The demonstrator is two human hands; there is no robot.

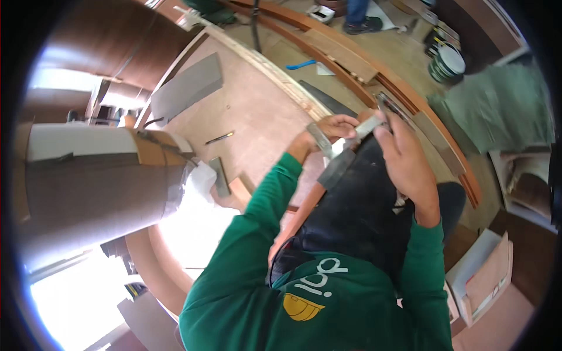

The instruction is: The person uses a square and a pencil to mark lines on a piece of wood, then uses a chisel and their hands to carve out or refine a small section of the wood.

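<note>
1. Pinching one end of a silvery angled piece (367, 126), the right hand (405, 157) has its thumb and fingers closed on it, out in front of the wearer's green sweatshirt (328, 292).
2. The left hand (333, 126) is curled at the piece's other arm – from where I stand I can't tell whether those fingers truly grip it or only rest against it.
3. That silvery piece sits between both hands, above the wearer's dark trousers (363, 205); glare whitens its corner, so I can't make out whether it is one part or two.
4. Just below it, a dark grey block (337, 171) lies over the upper end of a reddish-brown wooden strip (305, 215), which slants down toward the wearer's waist.
5. To the left spreads a pale panel (257, 105), bearing a slim dark pencil or marker (219, 138), a small grey block (219, 176) and, farther up, a grey sheet (188, 86).
6. A thick wrapped roll (99, 187) juts in from the left side.
7. Beyond the hands, long curved wooden rails (345, 45) sweep across the floor – a green-and-white bucket (447, 63) and another person's shoe (364, 25) are past them.
</note>
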